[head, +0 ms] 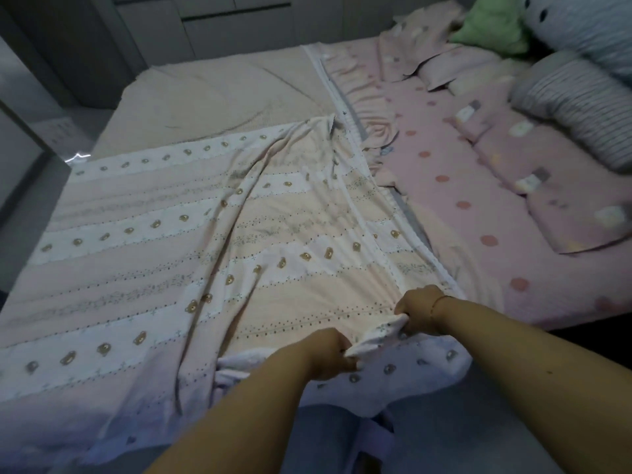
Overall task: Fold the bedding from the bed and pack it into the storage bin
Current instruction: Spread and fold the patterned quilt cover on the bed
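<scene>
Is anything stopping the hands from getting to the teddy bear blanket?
No. Both the left hand and the right hand already grip the near edge of the teddy bear blanket. Nothing lies on it. No storage bin is in view.

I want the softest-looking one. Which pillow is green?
The green pillow at the far right of the bed, behind the pink pillows. The nearer striped pillow is grey and white.

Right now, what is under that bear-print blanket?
Beyond the bear-print blanket, a beige mattress pad shows, apparently continuing beneath. Both hands grip the blanket's near edge: left hand, right hand. Anything else underneath is covered.
</scene>
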The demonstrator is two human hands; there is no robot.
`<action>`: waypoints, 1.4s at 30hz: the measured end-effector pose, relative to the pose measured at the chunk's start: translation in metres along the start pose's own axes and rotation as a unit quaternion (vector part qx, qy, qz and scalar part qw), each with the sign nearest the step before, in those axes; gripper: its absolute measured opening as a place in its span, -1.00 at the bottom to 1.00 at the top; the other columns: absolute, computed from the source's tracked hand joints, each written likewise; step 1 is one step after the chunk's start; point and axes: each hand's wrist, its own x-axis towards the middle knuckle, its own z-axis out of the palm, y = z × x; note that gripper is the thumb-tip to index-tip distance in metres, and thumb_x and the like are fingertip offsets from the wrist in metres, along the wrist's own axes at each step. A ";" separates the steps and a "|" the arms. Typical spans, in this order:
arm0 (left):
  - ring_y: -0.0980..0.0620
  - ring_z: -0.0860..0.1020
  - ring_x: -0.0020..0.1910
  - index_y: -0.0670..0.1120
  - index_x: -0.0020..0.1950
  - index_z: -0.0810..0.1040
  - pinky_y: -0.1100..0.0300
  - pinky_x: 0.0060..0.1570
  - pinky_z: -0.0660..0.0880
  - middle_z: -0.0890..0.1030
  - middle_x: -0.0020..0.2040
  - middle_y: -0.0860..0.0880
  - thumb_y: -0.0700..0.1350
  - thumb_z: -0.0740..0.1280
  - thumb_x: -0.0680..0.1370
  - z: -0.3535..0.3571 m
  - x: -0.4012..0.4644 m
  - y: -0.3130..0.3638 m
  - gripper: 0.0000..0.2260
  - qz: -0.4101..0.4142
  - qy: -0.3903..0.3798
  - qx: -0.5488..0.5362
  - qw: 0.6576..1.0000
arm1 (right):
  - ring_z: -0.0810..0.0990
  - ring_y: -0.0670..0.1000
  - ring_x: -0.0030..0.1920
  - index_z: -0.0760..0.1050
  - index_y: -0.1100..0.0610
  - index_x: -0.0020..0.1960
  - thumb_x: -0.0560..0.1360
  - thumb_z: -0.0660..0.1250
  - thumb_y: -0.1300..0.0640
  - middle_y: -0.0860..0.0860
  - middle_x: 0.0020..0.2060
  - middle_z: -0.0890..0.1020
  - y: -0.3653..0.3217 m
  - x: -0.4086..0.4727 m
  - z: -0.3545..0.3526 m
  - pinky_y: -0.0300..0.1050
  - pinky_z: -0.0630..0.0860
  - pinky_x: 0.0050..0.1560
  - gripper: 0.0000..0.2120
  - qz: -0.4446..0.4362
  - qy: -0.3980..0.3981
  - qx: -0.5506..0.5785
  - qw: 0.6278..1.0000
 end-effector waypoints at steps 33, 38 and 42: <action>-0.10 0.53 -0.03 -0.11 0.00 0.63 0.10 0.06 0.42 0.60 -0.11 -0.09 0.00 0.32 0.54 0.186 -0.016 0.155 -0.80 -0.039 -0.026 -0.043 0.998 | 0.35 0.05 0.08 0.44 -0.02 -0.15 0.48 0.30 0.15 -0.05 -0.07 0.44 0.095 -0.120 0.124 -0.05 0.20 0.27 -0.91 -0.046 -0.040 -0.165 0.984; -0.09 0.45 0.32 -0.01 0.39 0.46 -0.03 0.39 0.32 0.48 0.37 -0.05 0.13 0.28 0.56 0.184 -0.025 0.139 -0.56 -0.079 -0.007 -0.067 0.995 | 0.34 0.12 0.36 0.49 -0.03 0.28 0.52 0.32 0.09 -0.01 0.34 0.42 0.080 -0.121 0.116 -0.07 0.24 0.32 -0.67 -0.019 -0.094 -0.134 0.986; -0.13 0.52 0.16 -0.17 0.23 0.57 0.10 0.16 0.39 0.58 0.17 -0.14 0.06 0.27 0.58 0.165 -0.049 0.113 -0.63 -0.097 0.014 -0.085 0.992 | 0.42 0.12 0.33 0.40 0.11 0.37 0.52 0.31 0.09 0.09 0.35 0.43 0.058 -0.110 0.103 -0.04 0.35 0.30 -0.57 0.002 -0.121 -0.136 0.983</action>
